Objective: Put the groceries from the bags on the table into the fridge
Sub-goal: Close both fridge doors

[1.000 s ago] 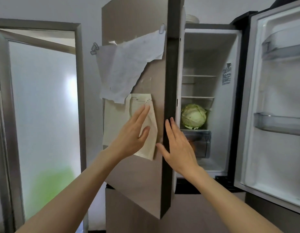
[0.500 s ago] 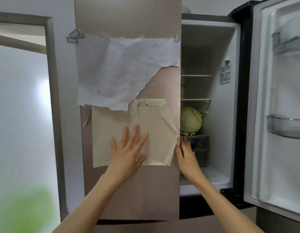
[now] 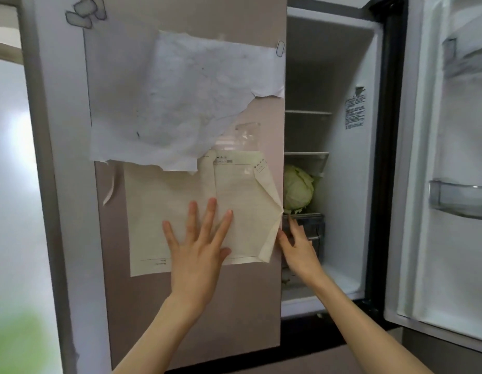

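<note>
Two hands at the fridge, near to far. Left hand (image 3: 196, 247): fingers spread flat on cream paper (image 3: 191, 211) on left door (image 3: 207, 306). Right hand (image 3: 298, 245), 3 o'clock of it: fingers curled round that door's edge. Risk: door pinching those fingers. Cabbage (image 3: 298, 191), 1 o'clock, inside fridge (image 3: 329, 76). No bags visible.

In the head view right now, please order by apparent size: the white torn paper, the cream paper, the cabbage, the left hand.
1. White torn paper
2. Cream paper, partly covered
3. Left hand, nearer the camera, so unsure against the cabbage
4. Cabbage, partly hidden by the door
</note>
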Demonstrator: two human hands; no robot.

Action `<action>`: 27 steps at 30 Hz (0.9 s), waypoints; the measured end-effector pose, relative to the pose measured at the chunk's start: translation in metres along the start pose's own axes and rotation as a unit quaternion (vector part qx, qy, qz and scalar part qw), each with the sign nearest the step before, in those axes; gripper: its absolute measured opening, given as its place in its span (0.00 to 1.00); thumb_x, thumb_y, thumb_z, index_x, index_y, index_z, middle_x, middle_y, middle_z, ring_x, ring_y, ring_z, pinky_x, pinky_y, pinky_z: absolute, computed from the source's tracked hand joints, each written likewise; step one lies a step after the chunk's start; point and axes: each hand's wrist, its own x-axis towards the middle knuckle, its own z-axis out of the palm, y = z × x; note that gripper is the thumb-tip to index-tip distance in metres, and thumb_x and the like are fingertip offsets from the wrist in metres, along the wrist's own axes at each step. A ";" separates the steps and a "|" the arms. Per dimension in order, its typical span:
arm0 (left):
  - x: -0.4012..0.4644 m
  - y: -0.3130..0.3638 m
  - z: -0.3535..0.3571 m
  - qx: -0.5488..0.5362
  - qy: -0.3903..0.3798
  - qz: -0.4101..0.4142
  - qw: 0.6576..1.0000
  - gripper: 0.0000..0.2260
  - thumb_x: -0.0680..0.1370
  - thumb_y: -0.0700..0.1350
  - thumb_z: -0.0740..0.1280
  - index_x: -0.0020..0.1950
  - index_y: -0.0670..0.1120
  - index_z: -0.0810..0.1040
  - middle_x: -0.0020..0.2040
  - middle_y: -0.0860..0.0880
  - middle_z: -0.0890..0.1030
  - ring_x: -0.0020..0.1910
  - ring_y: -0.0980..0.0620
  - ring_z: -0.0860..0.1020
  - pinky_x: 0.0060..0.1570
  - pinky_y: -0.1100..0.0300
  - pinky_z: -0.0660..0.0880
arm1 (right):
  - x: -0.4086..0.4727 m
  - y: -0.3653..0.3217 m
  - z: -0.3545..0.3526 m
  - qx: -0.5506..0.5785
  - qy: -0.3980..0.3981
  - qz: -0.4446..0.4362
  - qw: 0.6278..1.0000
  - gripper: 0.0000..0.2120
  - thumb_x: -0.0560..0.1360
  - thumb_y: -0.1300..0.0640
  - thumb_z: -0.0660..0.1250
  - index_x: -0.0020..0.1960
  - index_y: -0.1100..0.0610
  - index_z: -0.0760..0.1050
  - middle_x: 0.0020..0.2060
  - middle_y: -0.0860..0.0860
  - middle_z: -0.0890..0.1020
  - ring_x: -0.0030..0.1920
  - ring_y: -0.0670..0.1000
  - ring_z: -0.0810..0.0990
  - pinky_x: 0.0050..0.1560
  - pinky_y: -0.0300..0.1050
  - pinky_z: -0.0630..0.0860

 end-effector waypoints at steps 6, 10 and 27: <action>-0.001 0.010 -0.013 -0.007 -0.005 -0.020 1.000 0.32 0.70 0.42 0.71 0.71 0.50 0.63 0.75 0.43 0.59 0.73 0.38 0.52 0.60 0.25 0.53 | -0.022 -0.003 -0.014 -0.048 0.011 -0.012 0.999 0.29 0.79 0.44 0.53 0.76 0.51 0.48 0.76 0.49 0.52 0.76 0.50 0.46 0.75 0.52 0.47; 0.005 0.043 -0.023 -0.061 0.013 -0.027 0.998 0.28 0.71 0.39 0.69 0.69 0.50 0.64 0.75 0.41 0.59 0.74 0.38 0.52 0.64 0.28 0.51 | -0.038 0.014 -0.057 -0.098 0.022 -0.057 0.993 0.27 0.80 0.47 0.54 0.76 0.51 0.50 0.76 0.49 0.54 0.76 0.47 0.47 0.74 0.46 0.47; 0.084 0.357 -0.072 -0.281 -0.023 0.197 0.939 0.29 0.79 0.41 0.55 0.76 0.45 0.44 0.77 0.48 0.43 0.75 0.49 0.39 0.74 0.45 0.41 | -0.096 0.066 -0.374 -0.401 0.225 -0.152 0.875 0.22 0.76 0.55 0.57 0.67 0.64 0.68 0.63 0.59 0.74 0.67 0.60 0.69 0.68 0.58 0.63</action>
